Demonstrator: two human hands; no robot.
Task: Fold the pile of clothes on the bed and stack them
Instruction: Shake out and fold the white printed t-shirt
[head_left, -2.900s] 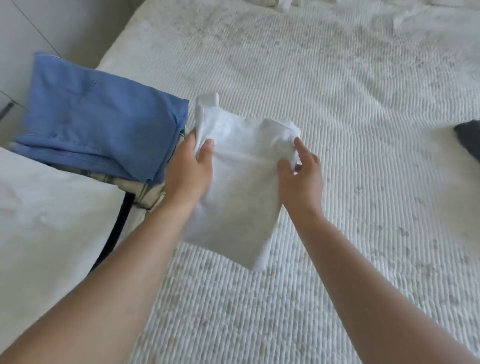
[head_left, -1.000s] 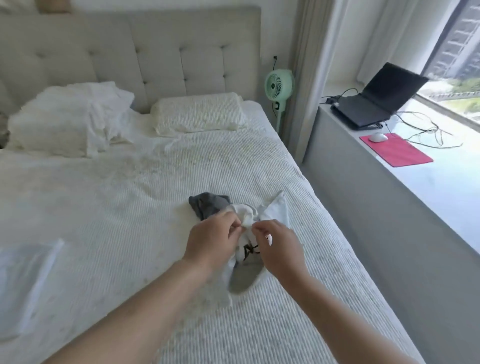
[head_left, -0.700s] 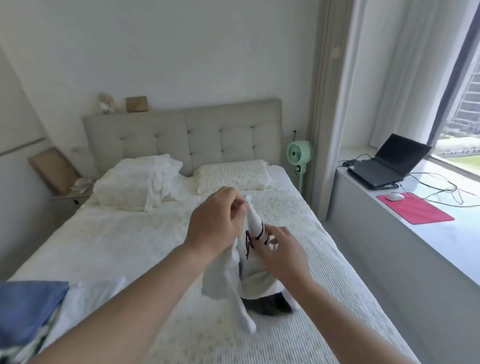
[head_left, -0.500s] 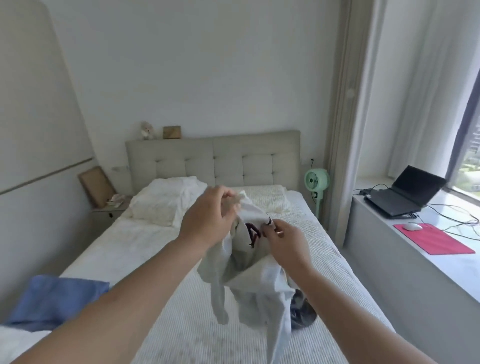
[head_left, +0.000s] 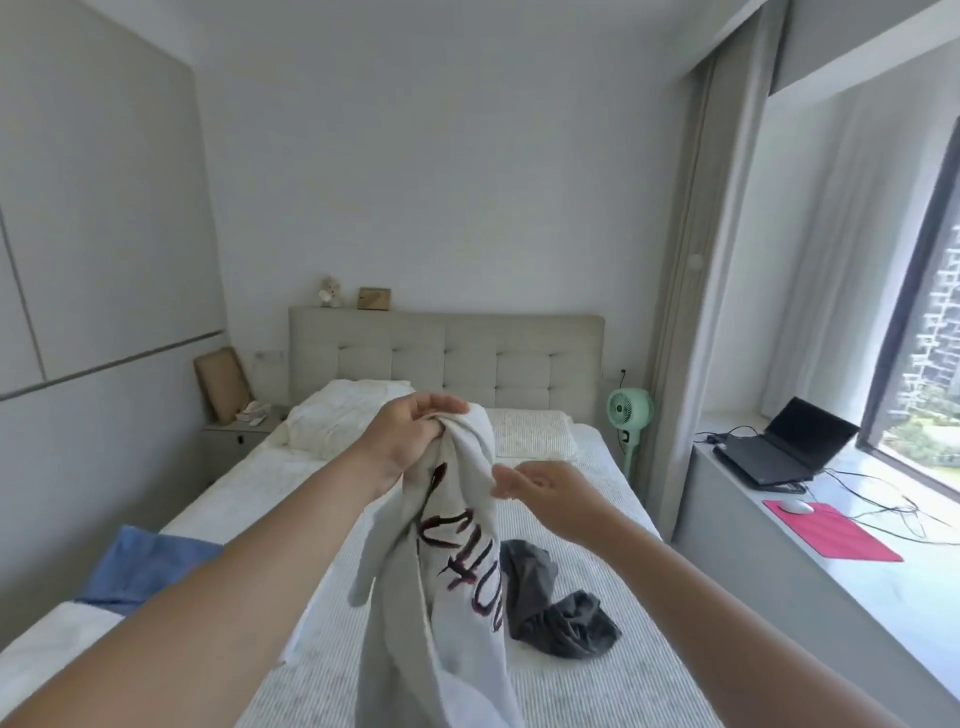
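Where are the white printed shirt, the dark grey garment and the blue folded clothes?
white printed shirt (head_left: 457, 561), head view, on its lettering.
dark grey garment (head_left: 563, 618), head view, crumpled middle.
blue folded clothes (head_left: 140, 566), head view, top surface.

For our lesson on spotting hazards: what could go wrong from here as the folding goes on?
1. Only the left hand grips the white shirt, bunched; the right hand is open, so it may fold creased.
2. The hanging hem could drag the grey garment lying on the bed.

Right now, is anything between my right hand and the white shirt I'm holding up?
Nothing visible. The right hand is open just beside the white shirt, which hangs from the left hand. The gray garment lies on the bed below.
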